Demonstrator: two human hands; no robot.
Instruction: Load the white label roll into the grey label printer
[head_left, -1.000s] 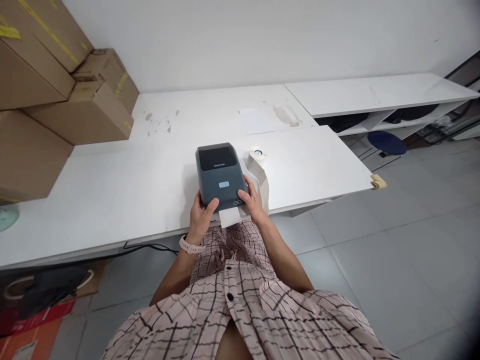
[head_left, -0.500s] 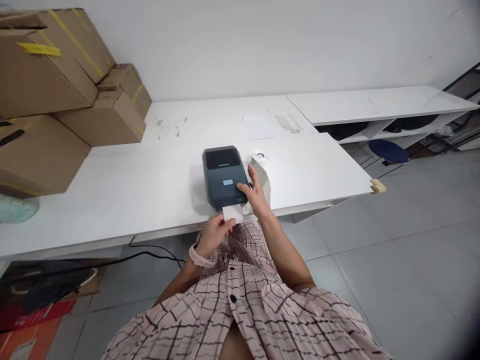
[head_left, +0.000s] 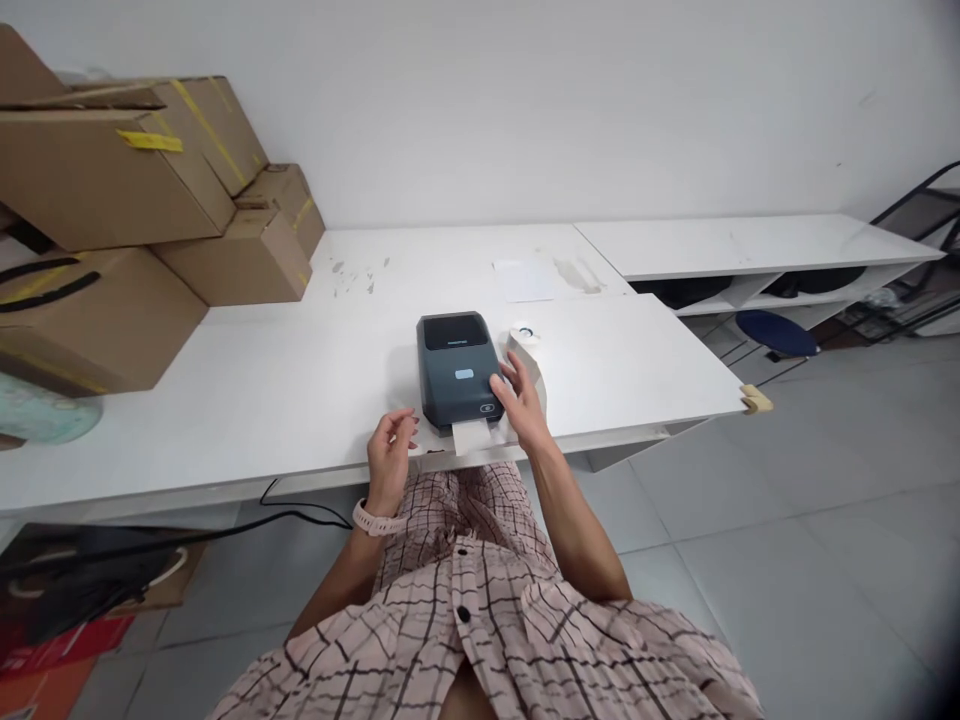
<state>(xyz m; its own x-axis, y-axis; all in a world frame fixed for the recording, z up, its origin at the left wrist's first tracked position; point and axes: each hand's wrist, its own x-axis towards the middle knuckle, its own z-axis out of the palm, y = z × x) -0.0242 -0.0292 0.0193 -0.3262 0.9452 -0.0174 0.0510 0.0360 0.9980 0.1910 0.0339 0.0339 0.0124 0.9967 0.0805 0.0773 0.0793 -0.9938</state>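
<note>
A dark grey-blue label printer (head_left: 459,372) stands on the white table near its front edge. From its front slot a blank white label strip (head_left: 471,437) sticks out over the edge. My right hand (head_left: 526,408) rests at the printer's right side, thumb on the top corner and fingers extended apart. To the left of the strip, my left hand (head_left: 390,455) is just off the printer, fingers loosely bent and apart, holding nothing. Behind my right hand a roll of white labels (head_left: 525,336) lies on the table, its loose backing trailing toward me.
Cardboard boxes (head_left: 255,255) are stacked on the left of the table (head_left: 300,400), with a pale green object (head_left: 56,410) in front of them. A white sheet (head_left: 523,281) lies toward the wall. Beyond the right edge stands a blue stool (head_left: 777,333). Black cables (head_left: 292,515) hang below the table.
My left hand has let go of the label strip and moved left, away from the slot. My right hand stays at the printer. The view has shifted slightly.
</note>
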